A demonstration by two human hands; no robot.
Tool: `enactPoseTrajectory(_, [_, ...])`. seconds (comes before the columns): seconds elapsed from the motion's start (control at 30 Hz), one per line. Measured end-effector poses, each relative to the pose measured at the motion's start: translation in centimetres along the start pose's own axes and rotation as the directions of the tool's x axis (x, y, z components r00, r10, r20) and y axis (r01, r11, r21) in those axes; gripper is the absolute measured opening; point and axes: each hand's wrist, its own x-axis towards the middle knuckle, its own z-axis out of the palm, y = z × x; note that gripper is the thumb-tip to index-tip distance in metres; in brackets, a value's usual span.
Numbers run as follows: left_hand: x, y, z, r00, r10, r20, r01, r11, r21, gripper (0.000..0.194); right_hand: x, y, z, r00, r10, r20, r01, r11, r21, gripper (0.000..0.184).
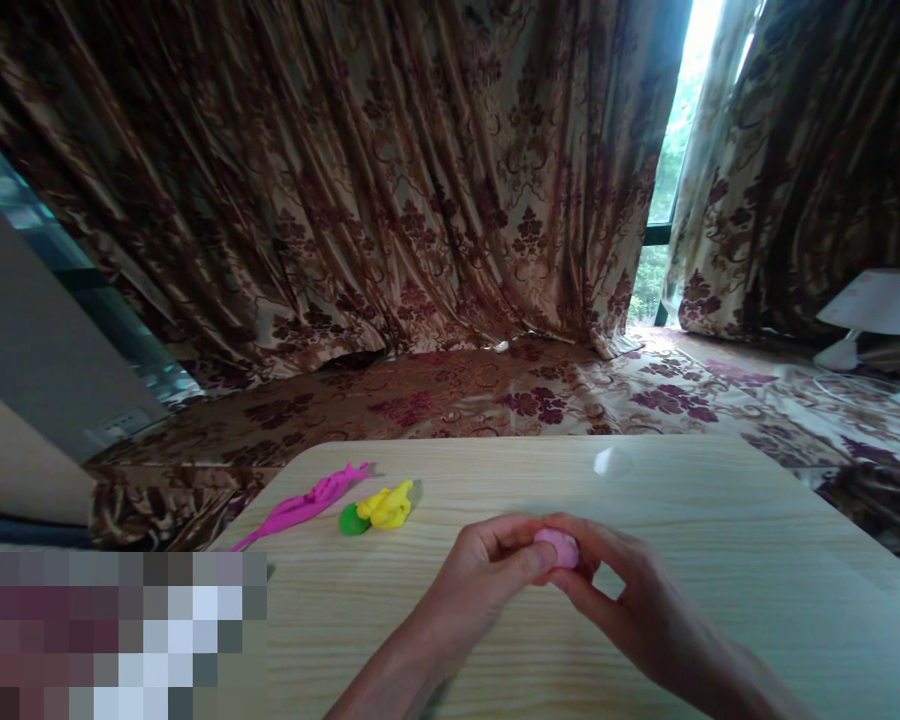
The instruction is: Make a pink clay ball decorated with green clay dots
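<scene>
Holding a small pale pink lump of soft modelling material (556,549) with both hands, over the pale wood-grain surface (525,475), right of the middle of the view. Closed around the lump from its left side with the left hand (487,565), with the thumb laid across the near left of it and the fingers curled over behind. Meeting it from the other side with the right hand (637,590), with fingers at its far edge and thumb at its near edge, and leaving an open gap between thumb and palm. Clamped on the lump, then, with the grip of each hand, and brought together at the fingertips. Cannot tell how high above the surface. To the left, toward the far left corner of the surface, a crumpled yellow piece (388,506), touching a round green piece (353,519) at its left. Farther left, along the slanting left edge, a long, twisted magenta strip (311,503), thin at the near end and frayed at the far end. Beyond the far edge, a ledge covered in floral cloth (420,400), backed by heavy patterned curtains (390,200). At right, a bright window gap (671,180) between curtains, and a white-shaded lamp (874,302) standing on the floral cloth.
</scene>
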Motion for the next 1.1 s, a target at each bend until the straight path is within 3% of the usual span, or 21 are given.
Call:
enactPoseTrajectory(0.27, [-0.1,-0.4,-0.3,0.996,-0.037,-0.081,0.046,0.993,0.109,0.026,-0.1,-0.3,0.2,1.0,-0.007,-0.007,0.007,1.0,-0.013,0.027])
enactPoseTrajectory(0.5, [0.1,-1.4,-0.8,0.984,-0.116,-0.137,0.125,0.99,0.059,0.042,-0.2,1.0,0.1,0.998,-0.034,-0.048,0.032,0.999,-0.044,0.042])
enactPoseTrajectory(0.7, [0.1,-0.9,-0.5,0.997,-0.044,-0.059,0.048,0.996,0.071,0.03,0.0,0.5,-0.1,1.0,-0.002,0.001,0.002,0.999,-0.054,0.035])
enactPoseTrajectory(0.87, [0.0,-0.9,-0.7,0.995,-0.097,0.001,0.097,0.988,0.12,0.027,-0.1,-0.3,0.1,0.999,0.03,0.029,-0.027,0.995,-0.097,0.014])
enactPoseTrajectory(1.1, [-0.1,-1.2,-1.0,0.986,-0.168,0.006,0.168,0.985,0.032,0.027,0.0,-1.5,0.4,0.997,0.072,0.031,-0.07,0.996,-0.063,0.008])
